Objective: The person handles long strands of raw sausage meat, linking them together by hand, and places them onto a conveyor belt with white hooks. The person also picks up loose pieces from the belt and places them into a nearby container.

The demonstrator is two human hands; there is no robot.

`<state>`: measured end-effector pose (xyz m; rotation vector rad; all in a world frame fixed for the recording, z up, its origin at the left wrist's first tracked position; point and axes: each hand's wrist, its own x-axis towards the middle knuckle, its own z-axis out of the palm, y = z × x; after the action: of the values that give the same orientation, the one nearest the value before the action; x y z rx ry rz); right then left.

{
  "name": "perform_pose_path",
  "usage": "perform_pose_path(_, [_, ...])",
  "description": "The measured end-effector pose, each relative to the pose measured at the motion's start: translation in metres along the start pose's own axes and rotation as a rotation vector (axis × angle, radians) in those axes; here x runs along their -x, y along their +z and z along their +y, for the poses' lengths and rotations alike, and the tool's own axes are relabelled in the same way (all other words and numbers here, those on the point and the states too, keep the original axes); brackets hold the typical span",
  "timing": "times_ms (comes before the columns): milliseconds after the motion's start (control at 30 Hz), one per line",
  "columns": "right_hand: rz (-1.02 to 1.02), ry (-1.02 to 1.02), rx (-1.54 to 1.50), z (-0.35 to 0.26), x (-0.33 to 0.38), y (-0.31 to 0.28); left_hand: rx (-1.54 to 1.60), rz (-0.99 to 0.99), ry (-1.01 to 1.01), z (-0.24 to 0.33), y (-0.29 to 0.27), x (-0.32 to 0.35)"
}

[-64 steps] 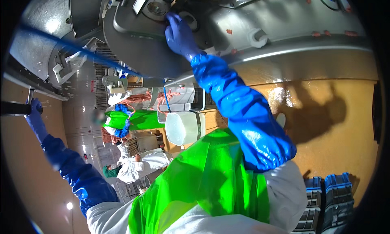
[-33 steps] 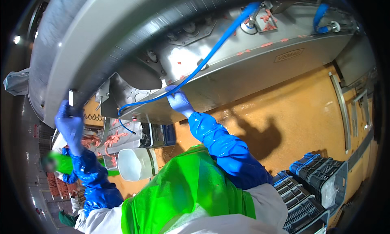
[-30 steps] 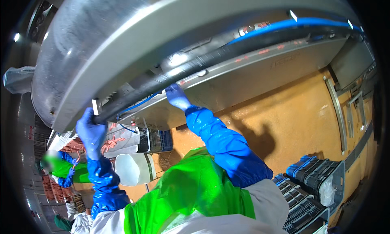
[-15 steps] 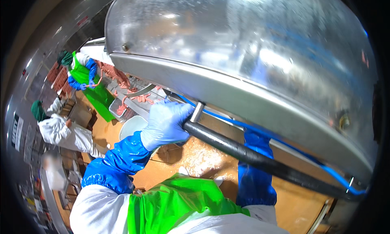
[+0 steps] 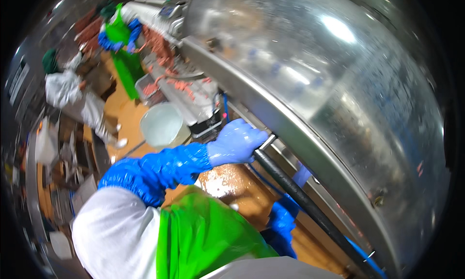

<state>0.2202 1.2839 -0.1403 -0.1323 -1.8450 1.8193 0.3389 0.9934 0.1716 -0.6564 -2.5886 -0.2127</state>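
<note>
Our purple-gloved left hand (image 5: 235, 143) grips the long round black bar (image 5: 302, 197) by the edge of the big curved metal shell (image 5: 319, 104). Our purple-gloved right hand (image 5: 301, 175) is mostly hidden; we can't tell if it's closed.

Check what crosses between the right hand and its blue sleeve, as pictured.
In the head view, the black bar crosses in front, between the right hand and the blue sleeve.

Sausages (image 5: 182, 86) on a bench (image 5: 181, 107)

Just beside it sits a bin (image 5: 156, 100) of pink pieces; near that, a pale tub (image 5: 180, 137) on the orange floor (image 5: 118, 109). A person in a green apron (image 5: 127, 73) stands by; another wears white (image 5: 63, 89).
</note>
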Motion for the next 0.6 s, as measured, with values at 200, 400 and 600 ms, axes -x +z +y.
perform_pose_path(200, [-0.462, 0.435, -0.031, -0.017, 0.184, -0.075, 0.122, -0.045, -0.102, 0.003, 0.047, 0.035])
perform_pose_path(400, [-0.579, 0.771, 0.251, -0.01, 0.239, -0.105, 0.2, -0.144, -0.003, -0.004, 0.085, 0.099])
perform_pose_path(600, [-0.541, 0.781, 0.496, -0.017, 0.223, -0.081, 0.479, -0.817, -0.179, -0.068, 0.078, 0.174])
